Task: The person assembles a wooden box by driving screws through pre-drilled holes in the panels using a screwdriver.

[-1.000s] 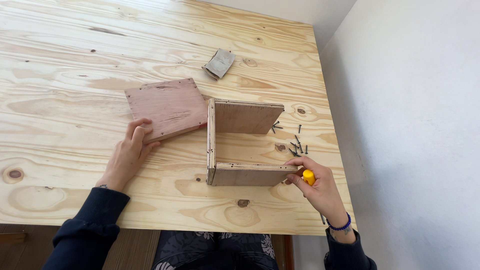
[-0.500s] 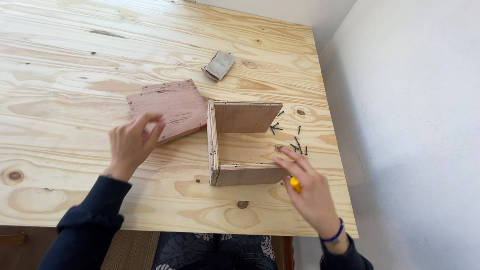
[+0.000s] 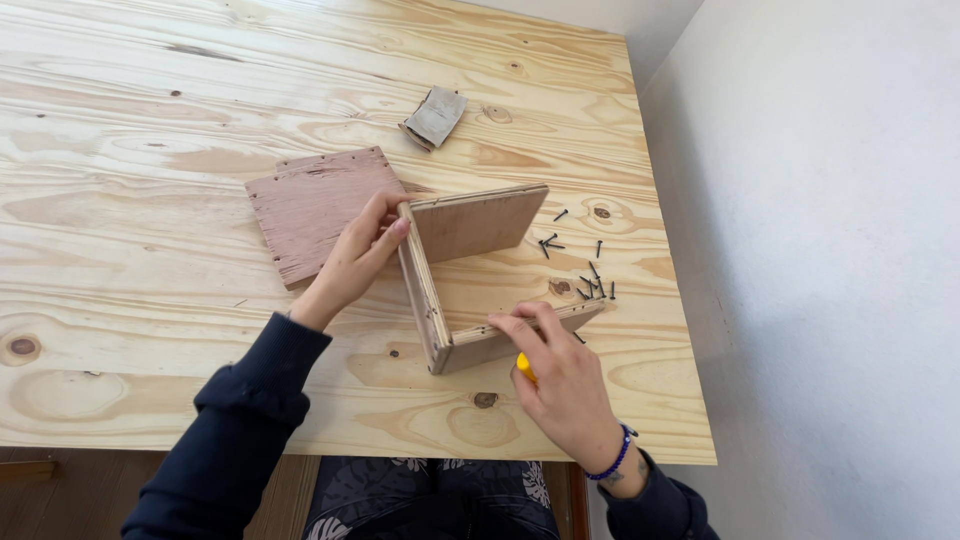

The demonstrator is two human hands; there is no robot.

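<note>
A three-sided plywood box frame (image 3: 470, 275) stands on edge on the pale pine table (image 3: 150, 100). My left hand (image 3: 358, 255) rests its fingertips on the frame's upper left corner. My right hand (image 3: 560, 375) lies on the frame's near wall, fingers spread over its top edge, with a yellow tool handle (image 3: 525, 368) tucked under the palm. A flat reddish plywood square (image 3: 315, 210) lies just left of the frame, partly under my left hand.
Several small dark screws (image 3: 580, 265) are scattered on the table right of the frame. A folded piece of grey sandpaper (image 3: 435, 118) lies farther back. The table's right edge runs along a white wall (image 3: 820, 250).
My left hand has left the loose plywood square and moved right onto the frame's corner. My right hand has shifted up onto the near wall. The frame has turned slightly.
</note>
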